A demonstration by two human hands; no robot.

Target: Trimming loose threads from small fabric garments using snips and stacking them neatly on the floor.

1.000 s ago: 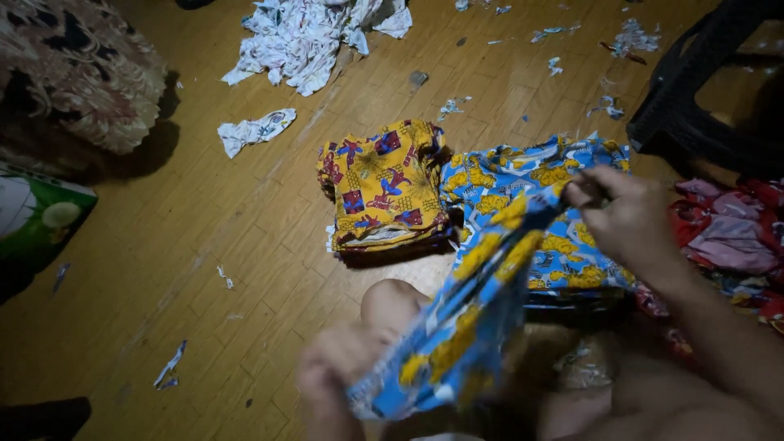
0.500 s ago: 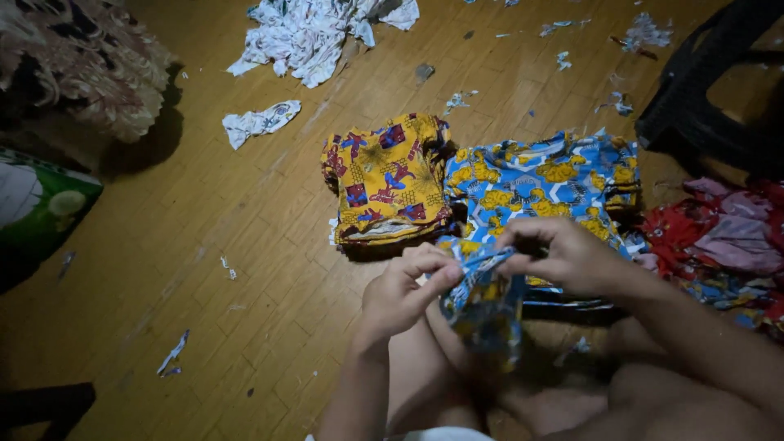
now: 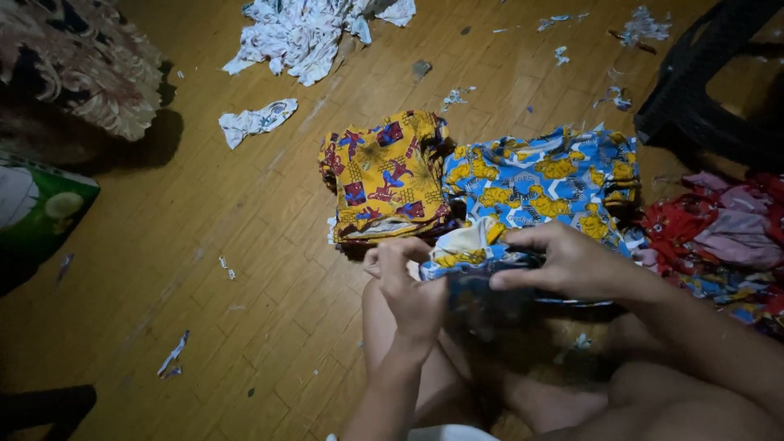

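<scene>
Blue-and-yellow printed cloth (image 3: pixel 474 253): folded, pinched shut between left hand (image 3: pixel 412 290) and right hand (image 3: pixel 572 263), just in front of blue folded stack (image 3: pixel 543 175); yellow folded stack (image 3: pixel 384 175) beside that stack.

A glossy green and white bag (image 3: pixel 37 208) lies at the frame's left edge, well left of the yellow folded cloth stack (image 3: pixel 384 175).

Blue-and-yellow printed cloth piece (image 3: pixel 469 249), bunched, above the folded blue stack (image 3: pixel 543 175)
</scene>
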